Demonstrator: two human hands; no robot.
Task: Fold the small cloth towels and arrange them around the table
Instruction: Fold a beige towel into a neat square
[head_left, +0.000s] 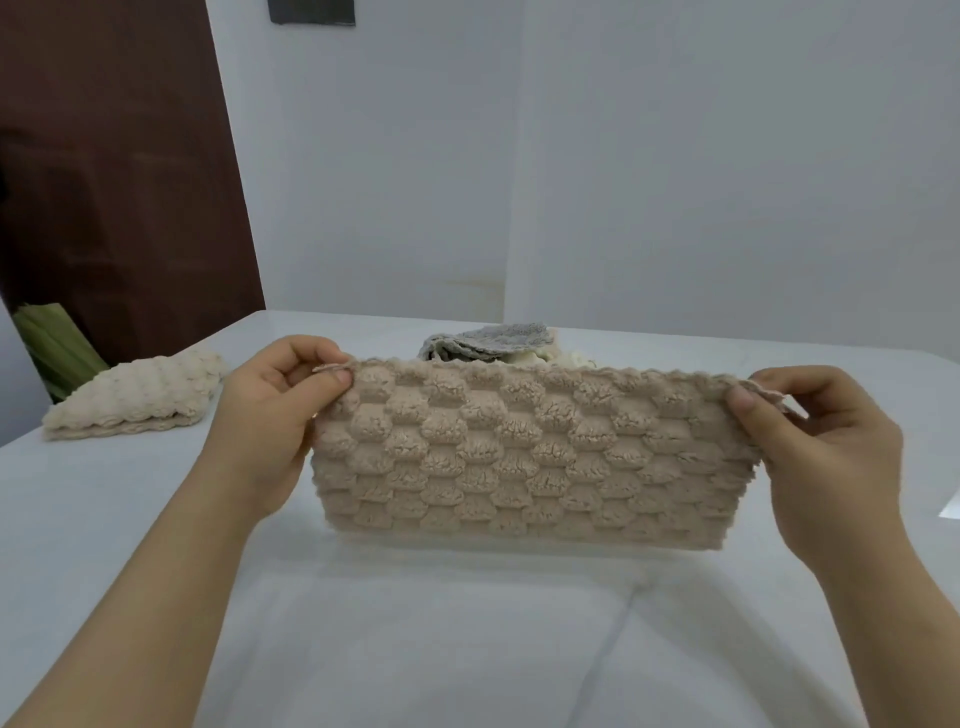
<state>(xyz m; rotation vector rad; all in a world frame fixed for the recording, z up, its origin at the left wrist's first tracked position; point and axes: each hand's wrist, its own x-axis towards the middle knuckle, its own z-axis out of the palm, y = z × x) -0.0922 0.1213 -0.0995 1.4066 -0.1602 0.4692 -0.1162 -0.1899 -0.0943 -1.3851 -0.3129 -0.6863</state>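
Observation:
A beige bobble-textured towel (524, 447) hangs folded in half above the white table (441, 623), stretched wide in front of me. My left hand (270, 415) pinches its upper left corner between thumb and fingers. My right hand (821, 441) pinches the upper right corner the same way. The towel's lower folded edge hangs close to the tabletop. Behind it lies a small heap of unfolded towels, a grey one (488, 340) on top of cream ones (550, 359), mostly hidden by the held towel.
A cream folded towel (140, 397) lies near the table's left edge. Green leaves (52, 343) stand beyond that edge beside a dark brown door (114, 171). A white wall backs the table.

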